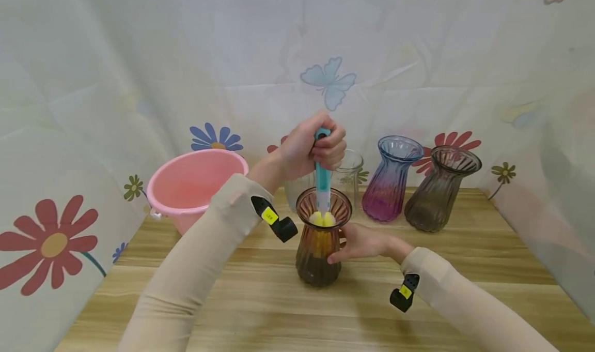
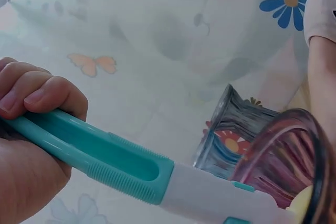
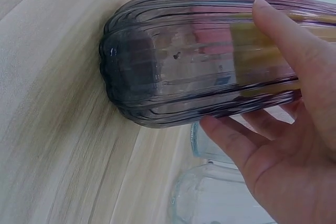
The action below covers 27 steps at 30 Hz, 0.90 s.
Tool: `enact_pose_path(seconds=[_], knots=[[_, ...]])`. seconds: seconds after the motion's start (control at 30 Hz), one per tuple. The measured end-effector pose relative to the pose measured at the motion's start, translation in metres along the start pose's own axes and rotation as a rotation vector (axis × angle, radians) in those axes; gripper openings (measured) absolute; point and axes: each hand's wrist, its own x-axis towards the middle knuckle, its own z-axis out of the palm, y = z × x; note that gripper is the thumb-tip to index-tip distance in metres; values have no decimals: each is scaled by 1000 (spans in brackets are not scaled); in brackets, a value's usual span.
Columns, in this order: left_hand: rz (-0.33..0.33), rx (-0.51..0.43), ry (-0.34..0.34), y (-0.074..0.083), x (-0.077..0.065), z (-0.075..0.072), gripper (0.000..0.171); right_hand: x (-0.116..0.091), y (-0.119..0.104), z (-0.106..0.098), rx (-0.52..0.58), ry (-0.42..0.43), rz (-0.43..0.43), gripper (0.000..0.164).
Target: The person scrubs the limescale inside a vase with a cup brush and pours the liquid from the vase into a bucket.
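Observation:
A sponge bottle brush with a turquoise handle [image 1: 323,173] points down into the mouth of a ribbed glass vase [image 1: 318,269]. My left hand [image 1: 316,145] grips the handle above the rim, its fingers curled round it in the left wrist view. The brush's yellow sponge head [image 1: 323,219] sits inside the upper part of the vase and shows through the glass. The vase is reddish at the rim and grey at the base. On its right side, my right hand [image 1: 364,242] holds the vase between thumb and fingers, as the right wrist view shows [image 3: 294,129].
A pink bucket [image 1: 197,207] stands at the left on the wooden table [image 1: 260,310]. Behind the hands are clear glass vases [image 1: 355,161], partly hidden. To the right stand a blue-and-purple vase [image 1: 388,186] and a grey one [image 1: 434,197]. A flowered curtain hangs behind.

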Motion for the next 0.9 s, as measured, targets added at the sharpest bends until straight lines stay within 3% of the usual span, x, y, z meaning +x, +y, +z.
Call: enact_pose_path(seconds=[0.47, 0.9], knots=[[-76, -76, 19, -68, -17, -15, 40, 3, 2, 1, 55, -7, -45, 76], [-84, -42, 20, -77, -14, -15, 39, 1, 3, -3, -17, -50, 1, 76]])
